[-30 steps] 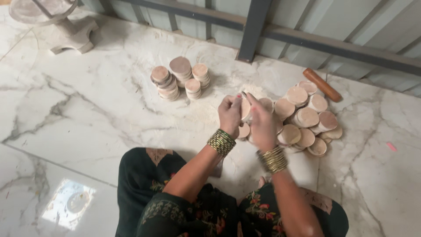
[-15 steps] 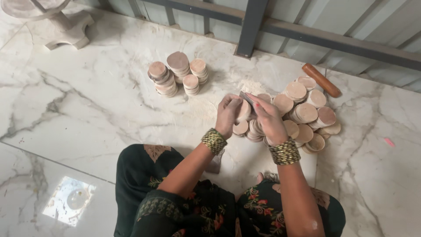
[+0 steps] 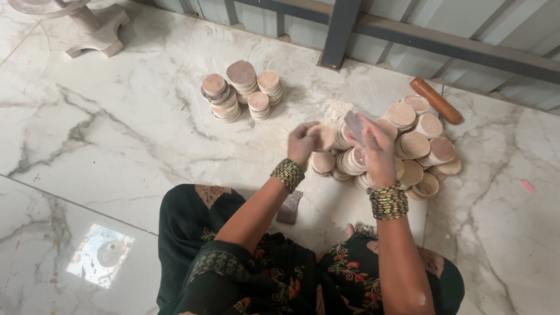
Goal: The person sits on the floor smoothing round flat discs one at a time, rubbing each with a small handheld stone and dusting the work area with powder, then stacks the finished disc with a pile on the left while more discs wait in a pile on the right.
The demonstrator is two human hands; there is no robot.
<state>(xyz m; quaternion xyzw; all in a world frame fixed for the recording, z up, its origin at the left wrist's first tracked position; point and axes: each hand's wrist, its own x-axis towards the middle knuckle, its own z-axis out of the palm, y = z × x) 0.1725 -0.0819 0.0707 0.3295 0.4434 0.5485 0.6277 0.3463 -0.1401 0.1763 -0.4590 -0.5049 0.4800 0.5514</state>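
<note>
Both hands have lifted off the pile (image 3: 408, 146): the left hand (image 3: 303, 143) now grips a disc (image 3: 324, 137), the right hand (image 3: 373, 149) a grey block (image 3: 353, 125), ready for rubbing.

The marble floor (image 3: 116, 134) (white, grey-veined) carries two groups of wooden discs: small stacks (image 3: 240, 90) and a larger heap (image 3: 408, 149). A wooden rolling pin (image 3: 436, 101) lies beside the heap.

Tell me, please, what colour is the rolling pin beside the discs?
Reddish-brown, the rolling pin; head view.

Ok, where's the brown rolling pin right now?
In the head view, the rolling pin lies on the marble floor at upper right, just behind the pile of clay discs, near the metal railing.
</note>
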